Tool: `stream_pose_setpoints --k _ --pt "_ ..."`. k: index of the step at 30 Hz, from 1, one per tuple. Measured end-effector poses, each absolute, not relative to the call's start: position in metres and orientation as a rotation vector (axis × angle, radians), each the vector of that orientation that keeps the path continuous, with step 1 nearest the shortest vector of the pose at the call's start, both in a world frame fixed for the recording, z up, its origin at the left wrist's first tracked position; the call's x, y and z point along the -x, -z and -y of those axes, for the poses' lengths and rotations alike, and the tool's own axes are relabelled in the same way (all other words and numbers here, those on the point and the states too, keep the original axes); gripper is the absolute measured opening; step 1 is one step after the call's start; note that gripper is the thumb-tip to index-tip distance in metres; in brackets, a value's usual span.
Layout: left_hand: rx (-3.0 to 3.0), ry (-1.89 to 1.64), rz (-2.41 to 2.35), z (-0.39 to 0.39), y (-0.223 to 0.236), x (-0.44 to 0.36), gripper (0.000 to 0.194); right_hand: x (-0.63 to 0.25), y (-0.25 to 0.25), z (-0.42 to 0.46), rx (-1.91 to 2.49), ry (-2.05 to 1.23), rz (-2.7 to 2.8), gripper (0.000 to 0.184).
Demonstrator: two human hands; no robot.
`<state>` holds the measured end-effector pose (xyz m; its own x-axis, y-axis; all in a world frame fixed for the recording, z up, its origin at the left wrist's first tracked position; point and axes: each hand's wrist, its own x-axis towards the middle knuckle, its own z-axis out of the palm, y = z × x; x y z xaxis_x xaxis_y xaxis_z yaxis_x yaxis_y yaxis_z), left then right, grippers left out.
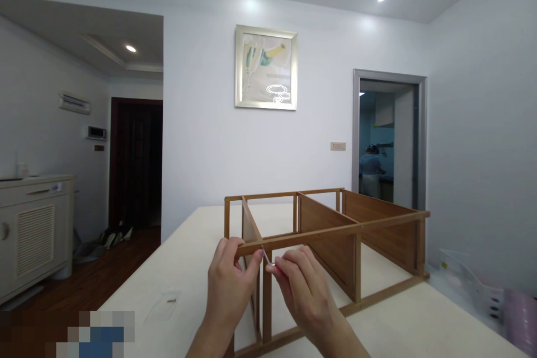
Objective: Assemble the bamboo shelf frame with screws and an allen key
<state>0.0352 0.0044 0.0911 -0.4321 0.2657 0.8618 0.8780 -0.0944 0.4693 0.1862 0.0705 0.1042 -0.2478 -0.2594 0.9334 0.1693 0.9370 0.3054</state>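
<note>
A wooden shelf frame (327, 224) with panel dividers lies on its side on a pale table (419, 324). My left hand (229, 285) wraps its fingers and thumb round the near top rail of the frame. My right hand (300, 285) pinches a small metal hex key (267, 258), whose tip meets the rail just beside the left thumb. Both hands are close together at the frame's front left corner post.
A small clear bag with hardware (170, 301) lies on the table to the left. A white cabinet (36, 229) stands at far left, clear plastic packaging (474, 285) at right. Another person (370, 170) stands in the far doorway. A framed picture (265, 67) hangs on the wall.
</note>
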Motion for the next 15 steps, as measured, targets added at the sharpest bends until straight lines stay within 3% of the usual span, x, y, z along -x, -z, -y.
stream_pose_setpoints --k 7,15 --pt "1.256 1.563 1.705 -0.0046 -0.0890 -0.0349 0.020 -0.1808 -0.0967 -0.0704 -0.015 0.422 1.722 0.015" --pt "1.262 1.566 1.695 -0.0040 -0.0895 -0.0352 0.019 -0.1824 -0.0939 -0.0712 0.015 0.493 1.719 0.026"
